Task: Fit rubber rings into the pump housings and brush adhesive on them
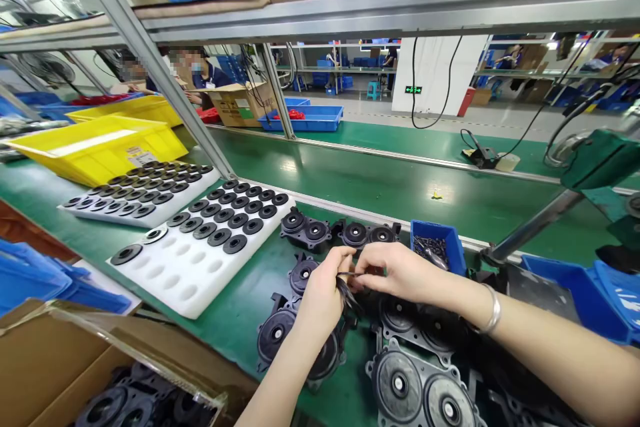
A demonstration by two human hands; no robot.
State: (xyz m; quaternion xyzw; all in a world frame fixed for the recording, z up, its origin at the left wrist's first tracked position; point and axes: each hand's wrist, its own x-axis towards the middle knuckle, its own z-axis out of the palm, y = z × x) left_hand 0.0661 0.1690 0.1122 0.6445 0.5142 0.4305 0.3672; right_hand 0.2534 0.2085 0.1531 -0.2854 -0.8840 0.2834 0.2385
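Observation:
My left hand (320,297) is closed around a bunch of thin black strips (349,297), whose ends stick out below the fingers. Close against it, my right hand (395,270) pinches one end of a thin dark piece between thumb and fingertips; its exact kind is too small to make out. Beneath and around both hands lie several black twin-round housings (400,383), each with two discs and pale centre pins. My hands partly cover some of these housings. Behind my right hand stands a small blue bin (453,250) of dark screws, with a metal scoop-like object in it.
White foam trays (200,303) with black discs lie on the green table at left. Beyond them sits a yellow bin (100,153). A cardboard box (65,353) of black housings is at lower left. A metal post (535,223) and blue bins (575,287) stand at right.

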